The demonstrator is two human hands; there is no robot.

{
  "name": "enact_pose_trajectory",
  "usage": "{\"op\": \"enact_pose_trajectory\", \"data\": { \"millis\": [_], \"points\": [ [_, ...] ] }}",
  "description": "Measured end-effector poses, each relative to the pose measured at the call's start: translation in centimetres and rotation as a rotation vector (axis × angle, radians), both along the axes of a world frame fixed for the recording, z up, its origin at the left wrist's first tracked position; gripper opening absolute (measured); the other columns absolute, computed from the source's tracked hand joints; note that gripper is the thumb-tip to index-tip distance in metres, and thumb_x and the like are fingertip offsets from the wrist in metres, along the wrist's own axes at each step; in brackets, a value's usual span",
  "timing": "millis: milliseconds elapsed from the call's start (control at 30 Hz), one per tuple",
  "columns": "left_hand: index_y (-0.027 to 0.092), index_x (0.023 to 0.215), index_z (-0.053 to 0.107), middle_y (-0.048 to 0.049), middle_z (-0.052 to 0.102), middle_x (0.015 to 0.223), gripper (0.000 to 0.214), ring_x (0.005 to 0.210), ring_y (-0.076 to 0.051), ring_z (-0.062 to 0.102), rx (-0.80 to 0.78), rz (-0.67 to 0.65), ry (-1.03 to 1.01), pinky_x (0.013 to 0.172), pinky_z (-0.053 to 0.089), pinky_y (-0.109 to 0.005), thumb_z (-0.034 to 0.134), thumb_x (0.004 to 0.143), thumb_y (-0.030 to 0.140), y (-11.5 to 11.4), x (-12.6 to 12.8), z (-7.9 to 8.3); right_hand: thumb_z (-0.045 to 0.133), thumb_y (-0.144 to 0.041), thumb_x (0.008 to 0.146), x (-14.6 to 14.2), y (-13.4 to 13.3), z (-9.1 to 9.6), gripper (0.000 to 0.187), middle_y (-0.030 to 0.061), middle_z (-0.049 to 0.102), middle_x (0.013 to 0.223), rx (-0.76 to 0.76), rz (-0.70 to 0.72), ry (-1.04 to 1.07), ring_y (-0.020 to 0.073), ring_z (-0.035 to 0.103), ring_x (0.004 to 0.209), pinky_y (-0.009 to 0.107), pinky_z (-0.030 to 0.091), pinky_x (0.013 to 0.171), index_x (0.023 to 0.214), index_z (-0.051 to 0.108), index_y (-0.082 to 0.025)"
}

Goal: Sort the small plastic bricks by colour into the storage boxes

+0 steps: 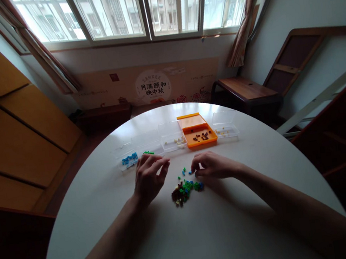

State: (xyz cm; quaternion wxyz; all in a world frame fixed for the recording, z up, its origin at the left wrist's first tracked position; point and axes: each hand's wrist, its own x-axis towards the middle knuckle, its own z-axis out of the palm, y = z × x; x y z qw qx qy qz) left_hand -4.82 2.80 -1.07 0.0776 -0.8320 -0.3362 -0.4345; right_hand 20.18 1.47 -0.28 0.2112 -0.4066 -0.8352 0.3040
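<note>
Coloured bricks [184,189] lie between loosely curled left hand [148,180] and pinched-together right hand [212,167].

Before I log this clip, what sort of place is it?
Probably a room in a home: a round white table by a wide window with curtains, a wooden bench near the corner, and small toy bricks on the table.

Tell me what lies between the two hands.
In the head view, a few loose blue and green bricks lie between the left hand and right hand on the table.
</note>
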Motion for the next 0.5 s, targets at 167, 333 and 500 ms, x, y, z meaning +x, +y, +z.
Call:
{"op": "enact_pose_trajectory", "data": {
  "millis": [167,333,500],
  "points": [
    [0.02,0.089,0.069,-0.0026,0.067,0.081,0.008,0.078,-0.017,0.054,-0.02,0.018,-0.039,0.074,0.046,-0.033,0.063,0.084,0.018,0.1,-0.1,-0.1,0.062,-0.015,0.081,-1.3,-0.3,-0.6,0.028,0.0053,0.063,0.096,0.098,-0.185,0.068,0.0111,0.053,0.068,0.027,0.042,0.069,0.108,0.067,-0.019],
    [0.02,0.088,0.07,-0.0029,0.067,0.081,0.009,0.08,-0.018,0.055,-0.043,0.023,-0.011,0.075,0.046,-0.035,0.062,0.084,0.019,0.1,0.0,-0.4,0.061,-0.015,0.081,-3.1,-0.4,-1.7,0.017,0.0048,0.064,0.091,0.131,-0.211,0.032,0.0133,0.056,0.072,0.027,0.042,0.071,0.095,0.071,-0.019],
    [0.021,0.087,0.069,-0.003,0.067,0.08,0.008,0.081,-0.018,0.054,-0.054,-0.014,0.002,0.074,0.046,-0.034,0.062,0.084,0.019,0.0,0.3,-0.5,0.058,-0.016,0.083,-4.0,-0.4,-2.1,0.013,0.0046,0.063,0.082,0.156,-0.209,0.019,0.0142,0.056,0.073,0.026,0.04,0.069,0.08,0.07,-0.017]
  ]
}}
